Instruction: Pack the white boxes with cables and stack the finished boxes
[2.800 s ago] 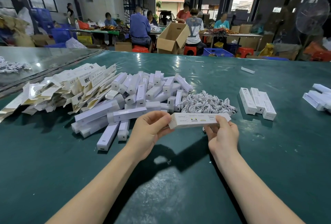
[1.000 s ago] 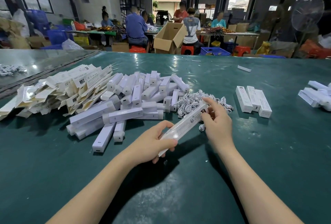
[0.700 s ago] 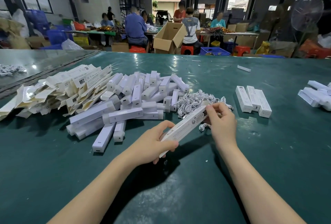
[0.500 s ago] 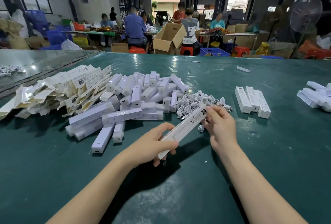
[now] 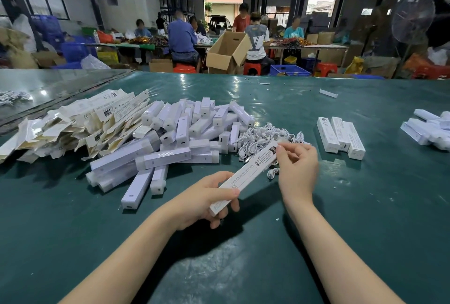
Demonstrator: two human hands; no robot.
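Observation:
My left hand (image 5: 203, 200) grips the near end of a long white box (image 5: 246, 174), held slanting up to the right above the green table (image 5: 365, 218). My right hand (image 5: 298, 170) pinches the box's far end, thumb and fingers on its flap. Just behind lies a heap of coiled white cables (image 5: 263, 139). Three finished boxes (image 5: 341, 137) lie side by side to the right.
A pile of white lamp bars (image 5: 175, 140) lies left of the cables, with flat unfolded cartons (image 5: 80, 121) further left. More white boxes (image 5: 431, 128) lie at the right edge. People work at tables beyond the far edge.
The box was level between both hands, then tilted with its far end up towards the cables. My right hand moved to that far end and now pinches the flap.

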